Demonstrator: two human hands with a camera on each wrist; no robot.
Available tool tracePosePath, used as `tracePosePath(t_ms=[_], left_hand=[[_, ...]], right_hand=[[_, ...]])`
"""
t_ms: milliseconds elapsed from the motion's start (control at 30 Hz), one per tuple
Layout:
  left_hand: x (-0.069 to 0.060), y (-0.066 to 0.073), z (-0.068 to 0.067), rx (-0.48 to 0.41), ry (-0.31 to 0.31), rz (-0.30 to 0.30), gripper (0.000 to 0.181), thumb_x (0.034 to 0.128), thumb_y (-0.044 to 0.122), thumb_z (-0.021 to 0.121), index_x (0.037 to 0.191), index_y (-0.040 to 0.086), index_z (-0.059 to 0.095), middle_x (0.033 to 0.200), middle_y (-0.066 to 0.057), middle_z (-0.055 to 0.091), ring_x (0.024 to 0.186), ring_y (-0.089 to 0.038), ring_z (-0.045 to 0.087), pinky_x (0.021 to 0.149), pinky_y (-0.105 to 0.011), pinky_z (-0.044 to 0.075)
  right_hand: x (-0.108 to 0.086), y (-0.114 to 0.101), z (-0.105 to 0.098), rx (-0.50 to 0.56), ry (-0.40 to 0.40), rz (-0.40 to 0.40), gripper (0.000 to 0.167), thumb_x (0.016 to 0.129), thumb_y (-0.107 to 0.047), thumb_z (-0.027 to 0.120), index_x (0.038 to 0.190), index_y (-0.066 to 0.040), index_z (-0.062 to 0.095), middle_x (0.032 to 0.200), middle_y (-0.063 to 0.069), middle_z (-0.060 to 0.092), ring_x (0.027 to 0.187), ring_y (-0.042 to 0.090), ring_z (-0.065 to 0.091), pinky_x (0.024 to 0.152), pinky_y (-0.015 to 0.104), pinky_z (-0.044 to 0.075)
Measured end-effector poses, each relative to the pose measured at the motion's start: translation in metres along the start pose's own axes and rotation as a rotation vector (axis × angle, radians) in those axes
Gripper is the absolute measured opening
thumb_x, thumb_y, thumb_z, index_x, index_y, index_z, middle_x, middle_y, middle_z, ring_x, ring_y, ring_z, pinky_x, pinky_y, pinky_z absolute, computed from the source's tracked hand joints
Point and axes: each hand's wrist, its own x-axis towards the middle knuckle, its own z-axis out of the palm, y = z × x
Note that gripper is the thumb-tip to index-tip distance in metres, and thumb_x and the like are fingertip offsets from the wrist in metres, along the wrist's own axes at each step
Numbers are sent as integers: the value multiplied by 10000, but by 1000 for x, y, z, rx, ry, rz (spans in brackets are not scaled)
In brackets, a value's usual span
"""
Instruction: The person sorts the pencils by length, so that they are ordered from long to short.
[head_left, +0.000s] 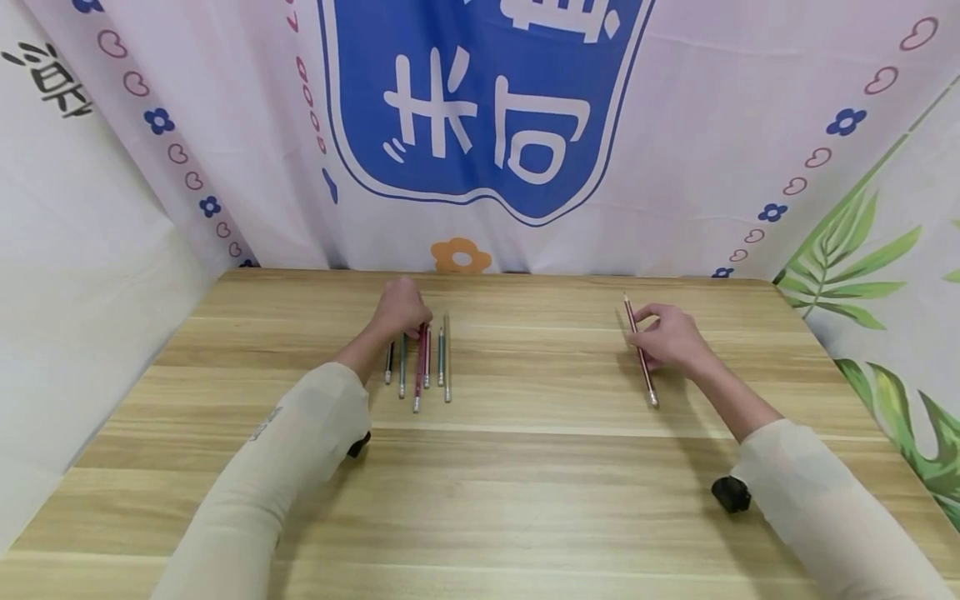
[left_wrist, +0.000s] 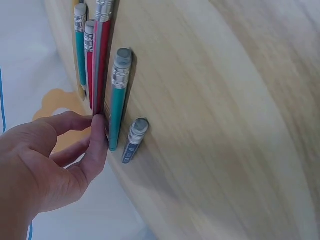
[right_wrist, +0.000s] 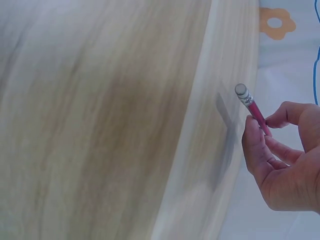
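On the left half of the table, my left hand (head_left: 402,308) pinches a long red pencil (left_wrist: 102,65) between thumb and fingertips. Around it lie a dark pencil (head_left: 389,367), a green pencil (left_wrist: 118,100), a shorter red pencil (head_left: 427,371), a blue-green pencil (head_left: 441,360) and a thin tan pencil (head_left: 447,367), roughly side by side with their eraser ends toward me. Over on the right, my right hand (head_left: 666,337) holds a dark red pencil (head_left: 641,354) between thumb and fingers. Its eraser end points toward me, and its shadow falls on the wood.
The wooden table (head_left: 510,500) ends at the back against a printed curtain (head_left: 675,167). A white wall covering (head_left: 75,250) borders the left side, and leaf-patterned cloth (head_left: 885,350) the right. Black wrist devices (head_left: 731,494) hang below the sleeves.
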Motion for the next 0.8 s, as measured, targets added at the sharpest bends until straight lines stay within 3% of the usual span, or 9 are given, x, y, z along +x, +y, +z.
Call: tracePosePath(t_ms=[200,567,800], left_hand=[[1,0,-1,-50,0,-35,414,836,-117,601,549,104,399,488,12,404,463,-207,653,528,-291,644],[-5,0,-9,-213,4,-58,337,871,-95,618,607,64,482,652,-145,638,551,-227,688,615,-337,672],[-6,-2,-15,-213,-12,-38,87,899,-49,633,880,-116,686,783,-188,694,553,-195,675,615,-313,667]], right_hand=[[0,3,-2,0,0,3,471,968,-86,669,1364,108,505,979,234,699,633,131,654,575,287,646],[0,15,-8,14,-18,3,441,964,-57,649,1329,134,492,803,123,686,578,108,630,517,281,628],[0,23,-14,19,-37,21,448,964,-47,618,1348,138,482,771,84,686,591,106,632,526,286,635]])
